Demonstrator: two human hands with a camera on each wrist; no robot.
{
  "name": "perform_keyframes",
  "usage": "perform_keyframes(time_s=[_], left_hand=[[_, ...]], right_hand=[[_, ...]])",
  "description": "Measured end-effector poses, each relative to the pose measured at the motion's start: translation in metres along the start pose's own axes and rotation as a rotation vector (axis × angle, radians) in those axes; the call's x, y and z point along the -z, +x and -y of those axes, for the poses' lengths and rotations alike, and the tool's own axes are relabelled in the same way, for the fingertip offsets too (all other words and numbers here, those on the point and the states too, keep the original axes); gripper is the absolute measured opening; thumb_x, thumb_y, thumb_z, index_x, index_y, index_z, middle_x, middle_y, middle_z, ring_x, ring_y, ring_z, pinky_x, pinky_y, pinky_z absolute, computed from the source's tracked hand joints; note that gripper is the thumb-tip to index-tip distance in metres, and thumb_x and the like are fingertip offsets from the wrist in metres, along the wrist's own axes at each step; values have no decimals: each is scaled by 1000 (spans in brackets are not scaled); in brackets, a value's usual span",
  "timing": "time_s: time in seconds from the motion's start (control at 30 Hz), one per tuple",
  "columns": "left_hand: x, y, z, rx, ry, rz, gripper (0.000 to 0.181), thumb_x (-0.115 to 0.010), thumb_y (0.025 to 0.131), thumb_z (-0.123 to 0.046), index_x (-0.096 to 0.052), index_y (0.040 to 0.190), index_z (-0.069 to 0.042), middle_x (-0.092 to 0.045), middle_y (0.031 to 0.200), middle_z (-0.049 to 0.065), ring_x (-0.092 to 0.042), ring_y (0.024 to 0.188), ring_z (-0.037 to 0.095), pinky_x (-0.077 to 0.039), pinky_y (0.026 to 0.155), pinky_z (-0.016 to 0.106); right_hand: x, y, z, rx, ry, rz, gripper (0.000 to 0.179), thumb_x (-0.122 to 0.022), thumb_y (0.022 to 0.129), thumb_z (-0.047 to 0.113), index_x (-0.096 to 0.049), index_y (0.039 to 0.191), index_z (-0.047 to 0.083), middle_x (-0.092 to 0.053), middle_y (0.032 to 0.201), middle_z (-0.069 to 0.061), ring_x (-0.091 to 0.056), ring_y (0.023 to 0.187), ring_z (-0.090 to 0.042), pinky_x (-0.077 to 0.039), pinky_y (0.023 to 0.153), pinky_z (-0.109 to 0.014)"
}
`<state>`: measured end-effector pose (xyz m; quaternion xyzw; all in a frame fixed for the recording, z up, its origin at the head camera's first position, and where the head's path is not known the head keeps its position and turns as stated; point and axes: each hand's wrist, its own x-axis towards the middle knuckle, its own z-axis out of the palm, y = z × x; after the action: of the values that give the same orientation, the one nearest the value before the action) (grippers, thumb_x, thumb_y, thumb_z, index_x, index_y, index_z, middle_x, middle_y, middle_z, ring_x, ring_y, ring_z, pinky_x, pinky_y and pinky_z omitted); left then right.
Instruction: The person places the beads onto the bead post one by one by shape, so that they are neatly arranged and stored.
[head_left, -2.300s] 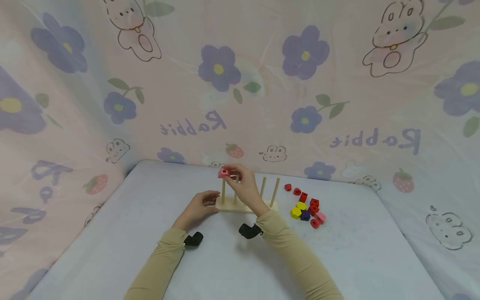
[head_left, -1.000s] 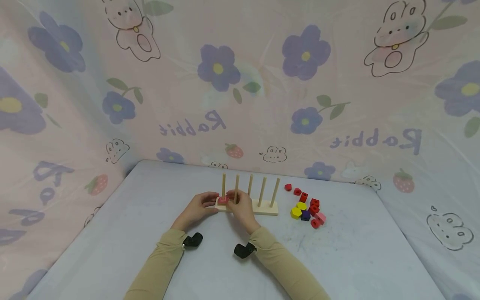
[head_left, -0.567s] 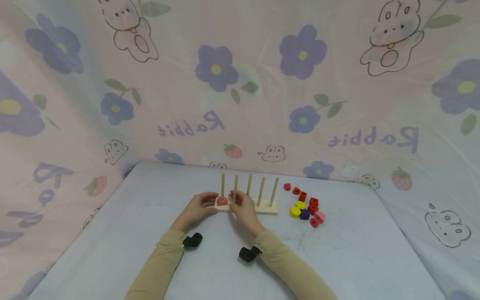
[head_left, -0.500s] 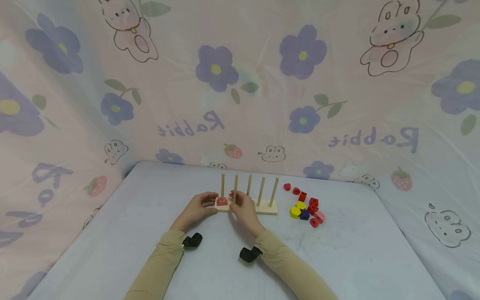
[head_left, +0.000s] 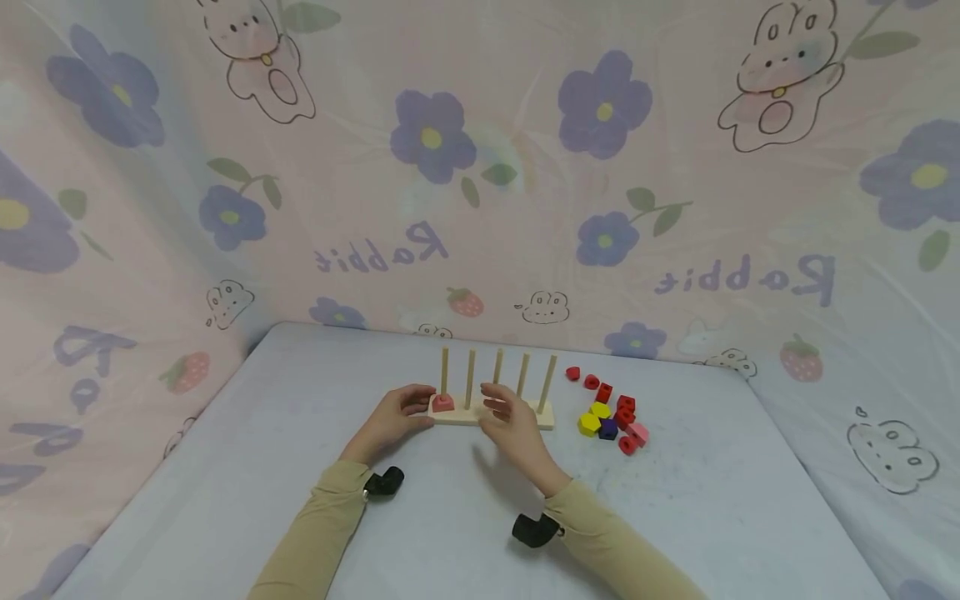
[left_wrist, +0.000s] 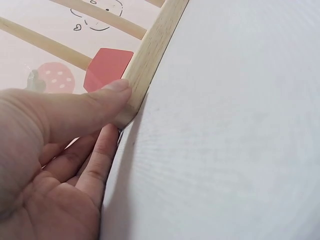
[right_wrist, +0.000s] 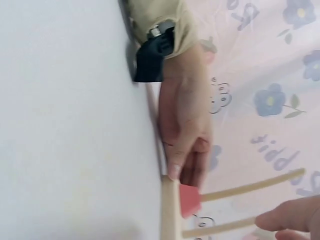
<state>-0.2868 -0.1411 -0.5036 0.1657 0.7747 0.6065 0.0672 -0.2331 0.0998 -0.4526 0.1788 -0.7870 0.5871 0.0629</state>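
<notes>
In the head view, a wooden peg board [head_left: 465, 418] with several upright pegs lies on the table. A pinkish-red block [head_left: 443, 403] with slanted sides sits at the foot of its leftmost peg. My left hand [head_left: 390, 423] holds the board's left end; in the left wrist view, the thumb [left_wrist: 107, 100] lies on the edge by the block and the fingers are at the end. My right hand [head_left: 519, 429] hovers in front of the middle pegs, fingers loosely bent and nothing in them. Its fingertips [right_wrist: 280, 217] show at the right wrist view's edge.
To the right of the board lie loose blocks: several red ones [head_left: 626, 403], two yellow hexagonal ones [head_left: 589, 424], a dark blue one [head_left: 608, 429] and a pink one [head_left: 637, 433]. A printed cloth [head_left: 510, 250] hangs behind the white table [head_left: 712, 500].
My right hand lowered the pinkish-red block down the leftmost peg to the base, let go of it and drew back to the right. The left hand stayed at the board's end.
</notes>
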Motion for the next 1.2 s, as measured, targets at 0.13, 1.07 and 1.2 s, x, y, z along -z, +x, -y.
perform_keyframes(time_s=[0.13, 1.07, 1.2], left_hand=[[-1, -1, -1, -3, 17, 6, 55, -70, 82, 5, -48, 133, 6, -53, 130, 21, -54, 116, 33, -48, 93, 32], [-3, 1, 1, -23, 31, -40, 52, -72, 82, 3, -51, 130, 6, -56, 125, 22, -57, 111, 33, -49, 92, 33], [-4, 2, 1, -16, 31, -68, 52, -73, 79, 7, -54, 127, 6, -57, 122, 22, -58, 109, 32, -49, 91, 33]], right_hand=[[22, -7, 8, -22, 19, -11, 51, -66, 83, -11, -51, 131, -3, -57, 124, -22, -54, 113, -40, -42, 97, -55], [235, -52, -29, -396, -291, -153, 54, -53, 98, 37, -44, 136, -1, -55, 126, -24, -59, 96, -7, -51, 80, -21], [246, -53, -47, -488, -268, -90, 62, -55, 96, 43, -44, 136, -3, -60, 121, -21, -62, 97, -18, -53, 80, -29]])
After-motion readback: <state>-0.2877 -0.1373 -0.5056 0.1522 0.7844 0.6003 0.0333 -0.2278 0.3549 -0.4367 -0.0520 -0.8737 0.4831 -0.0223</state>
